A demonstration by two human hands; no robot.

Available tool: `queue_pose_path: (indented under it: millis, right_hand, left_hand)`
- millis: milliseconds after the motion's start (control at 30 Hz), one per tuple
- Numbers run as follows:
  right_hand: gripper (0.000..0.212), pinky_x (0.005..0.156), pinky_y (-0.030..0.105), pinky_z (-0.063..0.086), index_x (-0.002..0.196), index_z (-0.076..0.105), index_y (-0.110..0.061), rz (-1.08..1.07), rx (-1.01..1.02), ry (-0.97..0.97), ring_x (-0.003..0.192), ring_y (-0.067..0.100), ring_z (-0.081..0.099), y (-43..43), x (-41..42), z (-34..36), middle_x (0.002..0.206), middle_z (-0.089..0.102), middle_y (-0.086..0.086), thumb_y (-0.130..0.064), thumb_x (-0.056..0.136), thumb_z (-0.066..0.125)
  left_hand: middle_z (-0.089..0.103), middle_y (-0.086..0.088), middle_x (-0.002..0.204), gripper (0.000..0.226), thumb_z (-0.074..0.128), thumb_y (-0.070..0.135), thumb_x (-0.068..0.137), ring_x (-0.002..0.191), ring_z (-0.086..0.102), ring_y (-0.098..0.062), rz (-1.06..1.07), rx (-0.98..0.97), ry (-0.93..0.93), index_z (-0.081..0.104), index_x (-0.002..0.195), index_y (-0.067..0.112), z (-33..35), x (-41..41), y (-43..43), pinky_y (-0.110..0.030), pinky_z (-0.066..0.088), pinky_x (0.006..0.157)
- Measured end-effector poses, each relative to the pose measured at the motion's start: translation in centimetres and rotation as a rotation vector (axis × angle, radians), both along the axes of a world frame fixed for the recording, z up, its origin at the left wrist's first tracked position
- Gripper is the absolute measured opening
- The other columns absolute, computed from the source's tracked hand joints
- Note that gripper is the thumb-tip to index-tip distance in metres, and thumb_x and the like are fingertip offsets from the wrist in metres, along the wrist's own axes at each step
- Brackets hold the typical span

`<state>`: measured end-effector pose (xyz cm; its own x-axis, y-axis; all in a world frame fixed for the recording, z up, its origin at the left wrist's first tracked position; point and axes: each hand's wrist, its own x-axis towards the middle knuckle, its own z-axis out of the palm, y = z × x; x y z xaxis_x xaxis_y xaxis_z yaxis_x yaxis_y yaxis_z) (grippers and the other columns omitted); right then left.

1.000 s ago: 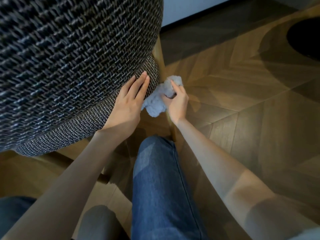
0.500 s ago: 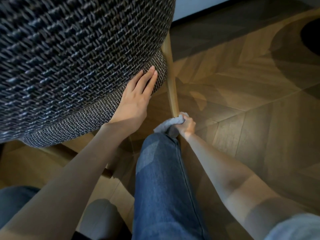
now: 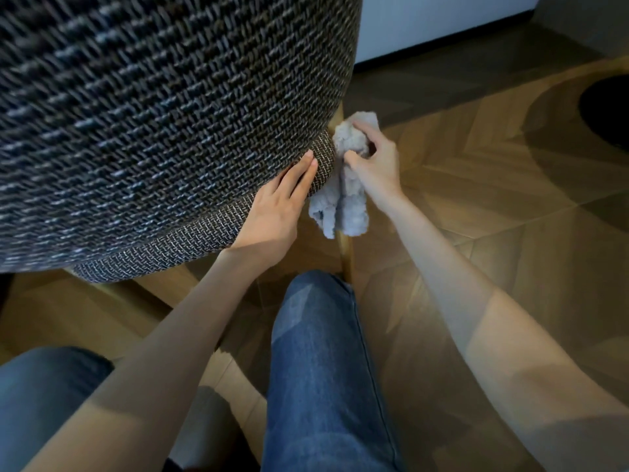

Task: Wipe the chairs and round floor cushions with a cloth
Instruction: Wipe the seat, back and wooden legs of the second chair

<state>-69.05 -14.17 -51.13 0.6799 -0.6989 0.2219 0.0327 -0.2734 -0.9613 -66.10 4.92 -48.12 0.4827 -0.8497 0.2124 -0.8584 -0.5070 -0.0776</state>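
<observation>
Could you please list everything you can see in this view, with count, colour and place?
chair: one, dark grey-blue woven upholstery, fills the upper left
chair leg: one in view, light wood, below the seat's right edge
cloth: one, pale grey, bunched beside the seat edge, in front of the leg
floor: brown herringbone wood, right and bottom
wall: white with dark skirting, top right
round dark shape: one, black, at the right edge; cannot tell what it is
legs: two, blue jeans, bottom centre and bottom left
left hand: fingers flat on the seat's lower band
right hand: grips the cloth
</observation>
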Motion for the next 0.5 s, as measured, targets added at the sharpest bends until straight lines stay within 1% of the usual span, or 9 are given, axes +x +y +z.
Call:
queue_pose_path:
  millis: [100, 200, 300, 367, 433, 500]
  right_hand:
    - [0.043, 0.099, 0.017, 0.043, 0.118, 0.065, -0.013, -0.020, -0.039, -0.074, 0.111, 0.006, 0.057, 0.9, -2.2, 1.4, 0.116, 0.064, -0.005, 0.002, 0.078, 0.060]
    - [0.041, 0.098, 0.020, 0.045, 0.114, 0.065, -0.018, 0.001, -0.050, -0.138, 0.108, 0.005, 0.059, 1.6, -4.1, 2.1, 0.113, 0.064, -0.006, 0.000, 0.077, 0.056]
    - [0.041, 0.093, 0.011, 0.041, 0.116, 0.063, -0.019, 0.045, -0.080, -0.096, 0.104, -0.001, 0.056, 1.4, -4.6, 2.5, 0.116, 0.062, -0.003, -0.001, 0.080, 0.054]
    - [0.041, 0.089, 0.006, 0.037, 0.120, 0.062, -0.019, 0.098, -0.137, -0.026, 0.101, 0.001, 0.054, 1.1, -4.3, 2.5, 0.116, 0.060, 0.000, -0.001, 0.083, 0.053]
    - [0.041, 0.084, 0.003, 0.036, 0.122, 0.061, -0.019, 0.154, -0.188, 0.052, 0.099, 0.008, 0.054, 0.9, -3.7, 2.1, 0.116, 0.058, 0.002, -0.002, 0.085, 0.053]
    - [0.042, 0.085, 0.000, 0.033, 0.121, 0.061, -0.020, 0.183, -0.217, 0.110, 0.104, 0.008, 0.052, 1.0, -3.0, 1.6, 0.116, 0.057, -0.001, -0.001, 0.084, 0.053]
  left_hand:
    - [-0.008, 0.002, 0.160, 0.073, 0.040, 0.000, 0.096, 0.146, 0.009, -0.020, 0.010, 0.017, -0.019, -0.004, 0.153, 0.013, -0.3, 0.0, -0.1, -0.032, 0.014, 0.119]
    - [-0.004, -0.001, 0.161, 0.074, 0.039, -0.006, 0.092, 0.146, 0.009, -0.021, -0.015, 0.022, -0.018, 0.000, 0.153, 0.011, -0.5, 0.0, 0.1, -0.034, 0.016, 0.119]
    - [0.008, -0.002, 0.160, 0.079, 0.039, -0.016, 0.084, 0.146, 0.013, -0.022, -0.056, 0.011, 0.013, 0.010, 0.153, 0.010, -0.1, -0.2, 0.4, -0.034, 0.017, 0.119]
    - [0.019, -0.006, 0.158, 0.079, 0.040, -0.021, 0.079, 0.146, 0.016, -0.024, -0.111, -0.004, 0.046, 0.020, 0.151, 0.006, 0.1, -0.5, 0.8, -0.034, 0.015, 0.120]
    - [0.032, -0.010, 0.153, 0.077, 0.042, -0.024, 0.075, 0.143, 0.024, -0.027, -0.168, -0.018, 0.074, 0.030, 0.147, 0.003, 0.2, -1.0, 1.4, -0.033, 0.015, 0.120]
    - [0.046, -0.011, 0.144, 0.069, 0.050, -0.021, 0.077, 0.137, 0.038, -0.028, -0.211, -0.048, 0.107, 0.043, 0.141, 0.003, 0.1, -1.9, 2.0, -0.031, 0.020, 0.117]
